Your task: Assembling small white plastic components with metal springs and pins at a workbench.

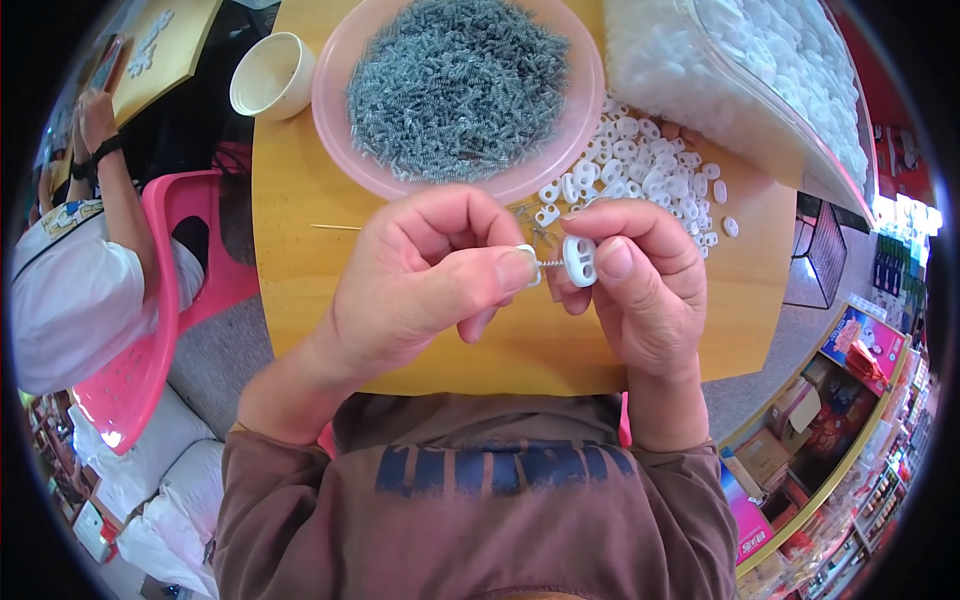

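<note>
Over the table, my left hand (425,275) pinches a small white plastic piece (533,270) between thumb and forefinger. My right hand (645,295) grips a white oval cord-lock part (579,261) with two holes, its face turned sideways. A thin metal spring (550,263) spans the small gap between the two white pieces. Just beyond my fingers, a few loose springs (545,237) lie on the wood. A heap of white two-hole cord-lock parts (640,170) spreads behind my right hand.
A pink basin (335,120) full of metal springs (460,90) stands at the table's far side. Right of it sits a clear container (800,120) of white parts. A cream bowl (272,78) and thin stick (335,227) are left. Another person (90,270) sits beyond a pink chair (150,330).
</note>
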